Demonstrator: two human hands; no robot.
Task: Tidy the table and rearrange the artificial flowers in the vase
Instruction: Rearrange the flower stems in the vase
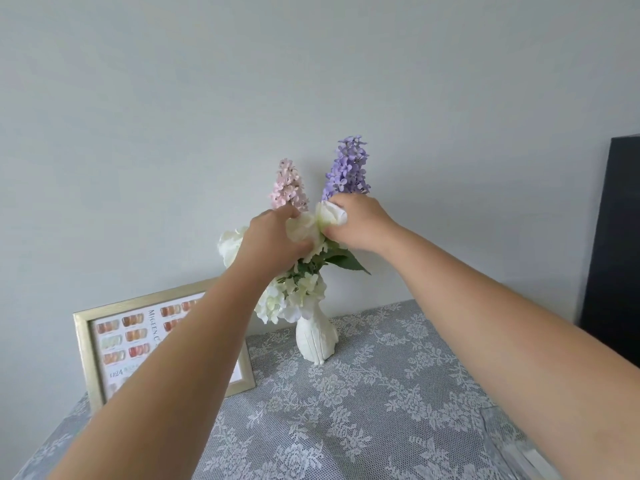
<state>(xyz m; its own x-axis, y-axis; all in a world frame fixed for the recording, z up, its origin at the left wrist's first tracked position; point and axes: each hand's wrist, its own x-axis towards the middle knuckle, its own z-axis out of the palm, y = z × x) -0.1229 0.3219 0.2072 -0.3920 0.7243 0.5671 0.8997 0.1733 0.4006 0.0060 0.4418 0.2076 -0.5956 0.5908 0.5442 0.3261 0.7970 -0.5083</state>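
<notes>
A white ribbed vase [316,336] stands at the back of the table against the wall. It holds white blooms, a pink flower spike [290,185] and a purple flower spike [347,168]. My left hand [272,239] grips a cream white flower [300,226] at the bouquet's centre. Just right of it, my right hand [358,223] closes around a white rosebud [330,213] below the purple spike. White hydrangea clusters [287,299] hang over the vase's neck. Green leaves [346,259] stick out under my right hand.
A gold-framed nail colour chart [114,336] leans against the wall left of the vase, partly hidden by my left forearm. A grey lace tablecloth [363,410] covers the table. A dark panel [616,237] stands at the right edge.
</notes>
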